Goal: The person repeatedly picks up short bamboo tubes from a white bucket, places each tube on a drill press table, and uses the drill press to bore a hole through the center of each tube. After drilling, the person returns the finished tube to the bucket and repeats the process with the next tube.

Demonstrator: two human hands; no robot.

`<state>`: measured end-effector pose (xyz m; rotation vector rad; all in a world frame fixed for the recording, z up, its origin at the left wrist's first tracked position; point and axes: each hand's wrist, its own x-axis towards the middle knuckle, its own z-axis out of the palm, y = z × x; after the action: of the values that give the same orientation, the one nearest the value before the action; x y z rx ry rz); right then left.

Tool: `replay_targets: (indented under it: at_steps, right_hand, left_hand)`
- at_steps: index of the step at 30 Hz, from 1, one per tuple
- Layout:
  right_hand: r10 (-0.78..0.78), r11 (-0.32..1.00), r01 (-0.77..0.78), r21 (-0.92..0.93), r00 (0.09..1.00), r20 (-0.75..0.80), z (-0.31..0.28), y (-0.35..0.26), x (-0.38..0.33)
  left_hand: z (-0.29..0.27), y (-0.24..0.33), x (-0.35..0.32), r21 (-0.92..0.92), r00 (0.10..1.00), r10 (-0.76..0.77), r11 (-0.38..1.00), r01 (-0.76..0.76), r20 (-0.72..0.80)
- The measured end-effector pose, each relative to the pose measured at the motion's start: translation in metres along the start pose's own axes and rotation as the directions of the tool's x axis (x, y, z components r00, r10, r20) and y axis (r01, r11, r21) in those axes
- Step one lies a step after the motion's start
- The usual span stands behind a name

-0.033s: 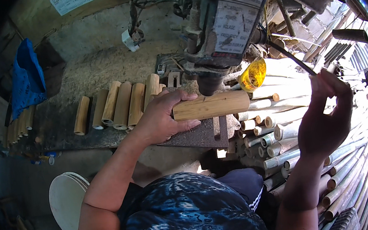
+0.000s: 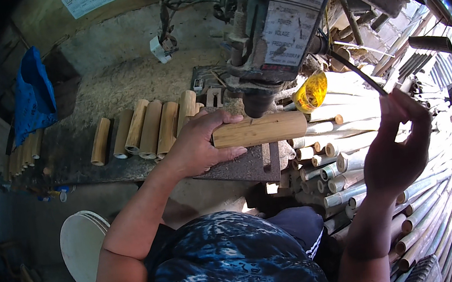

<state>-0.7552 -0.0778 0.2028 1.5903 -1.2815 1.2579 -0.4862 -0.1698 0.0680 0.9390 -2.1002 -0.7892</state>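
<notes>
A short bamboo piece (image 2: pixel 261 129) lies sideways under the chuck (image 2: pixel 258 103) of a drill press (image 2: pixel 288 26). My left hand (image 2: pixel 198 144) grips its left end, thumb on the near side and fingers on the far side. Beneath it is the drill press's metal table (image 2: pixel 240 167), partly hidden by hand and bamboo. My right hand (image 2: pixel 398 142), raised at the right and in shadow, has its fingers closed around the end of the dark feed lever (image 2: pixel 361 71). The drill bit cannot be made out where the chuck meets the bamboo.
Several cut bamboo pieces (image 2: pixel 151 129) lean in a row on the workbench (image 2: pixel 107 93) to the left. A blue bag (image 2: pixel 33 94) stands beyond them. Long bamboo poles (image 2: pixel 349 179) are stacked at right, with a yellow container (image 2: pixel 311 92) near the drill. A white bucket (image 2: pixel 84 248) is at lower left.
My right hand and the lever's end have shifted very slightly left and down. The left hand and bamboo piece stay in place.
</notes>
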Motion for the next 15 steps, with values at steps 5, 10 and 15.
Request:
replay_targets:
  at_steps: [5,10,15]
  right_hand:
    - [0.128,0.991,-0.130,0.025,0.989,0.073,0.005,0.003,-0.036]
    - [0.043,0.998,-0.047,0.035,0.991,0.128,0.035,0.010,-0.083]
    - [0.041,0.998,-0.025,-0.049,0.934,0.354,0.059,0.016,-0.099]
  left_hand:
    - [0.000,0.001,0.000,0.006,0.999,-0.029,1.000,0.029,0.018]
    - [0.000,0.004,-0.002,0.049,0.998,-0.070,0.996,0.069,0.011]
    - [-0.002,0.008,-0.001,0.019,0.999,-0.053,0.998,0.053,0.008]
